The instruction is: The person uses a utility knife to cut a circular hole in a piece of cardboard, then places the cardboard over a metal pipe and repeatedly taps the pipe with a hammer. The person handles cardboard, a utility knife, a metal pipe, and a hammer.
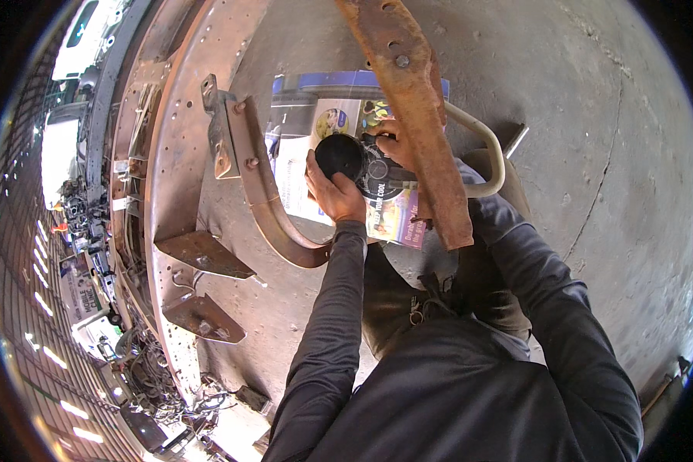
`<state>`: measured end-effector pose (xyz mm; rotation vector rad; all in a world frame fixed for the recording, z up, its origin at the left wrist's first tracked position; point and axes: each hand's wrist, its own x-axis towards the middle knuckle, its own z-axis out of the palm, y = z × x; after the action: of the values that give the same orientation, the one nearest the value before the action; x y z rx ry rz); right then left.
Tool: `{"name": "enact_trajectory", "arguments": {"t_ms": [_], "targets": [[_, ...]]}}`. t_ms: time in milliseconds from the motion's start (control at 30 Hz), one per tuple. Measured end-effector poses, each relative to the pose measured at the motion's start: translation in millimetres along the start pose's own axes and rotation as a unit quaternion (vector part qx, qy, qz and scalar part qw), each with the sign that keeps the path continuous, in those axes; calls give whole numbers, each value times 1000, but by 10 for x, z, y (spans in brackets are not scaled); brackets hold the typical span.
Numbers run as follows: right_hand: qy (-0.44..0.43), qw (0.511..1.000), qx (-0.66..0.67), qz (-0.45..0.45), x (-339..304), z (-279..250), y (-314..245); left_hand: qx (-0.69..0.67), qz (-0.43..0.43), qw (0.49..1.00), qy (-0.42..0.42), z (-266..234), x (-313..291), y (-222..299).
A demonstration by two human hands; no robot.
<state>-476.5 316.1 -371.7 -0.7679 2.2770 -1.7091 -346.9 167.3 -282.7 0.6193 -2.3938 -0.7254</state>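
Note:
My left hand (335,190) is wrapped round the lower left side of a black, round, cup-shaped part (339,156), its hollow dark inside facing up. Right beside that part, touching or nearly so, is a dark round metal piece (376,169) with a toothed-looking rim. Above this piece the fingers of my right hand (391,146) are curled; what they grip, if anything, is hidden. A rusty steel bar (431,123) crosses in front and covers part of my right hand and wrist. Printed paper sheets (292,127) lie beneath both parts.
On the left stands a long rusty frame rail (179,154) with holes, carrying two triangular brackets (205,255). A curved steel strap (266,208) reaches from beside it toward my left forearm. A bent, pale tube (489,146) sticks out right of the bar. Tangled wires (200,416) lie lower left.

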Motion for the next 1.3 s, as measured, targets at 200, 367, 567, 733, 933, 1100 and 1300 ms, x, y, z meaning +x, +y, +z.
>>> {"name": "enact_trajectory", "arguments": {"t_ms": [200,367,567,733,933,1100,1300], "targets": [[18,1000,5,5,-77,-40,-9,-5,15,1000,2,1,9,72],[80,995,-24,-60,-227,174,-194,-6,-10,1000,-18,-30,-1,28],[77,996,7,-49,-251,109,-421,-3,0,1000,-12,-30,-13,1],[79,991,105,1,-257,106,-445,4,7,1000,5,-6,-1,63],[82,992,91,15,-375,136,-298,11,-3,1000,-8,-46,-12,54],[86,989,116,1,-333,103,-199,14,-8,1000,-15,-54,-11,45],[58,998,-27,12,-314,72,-383,18,-5,1000,-9,-43,-29,-18]]}}
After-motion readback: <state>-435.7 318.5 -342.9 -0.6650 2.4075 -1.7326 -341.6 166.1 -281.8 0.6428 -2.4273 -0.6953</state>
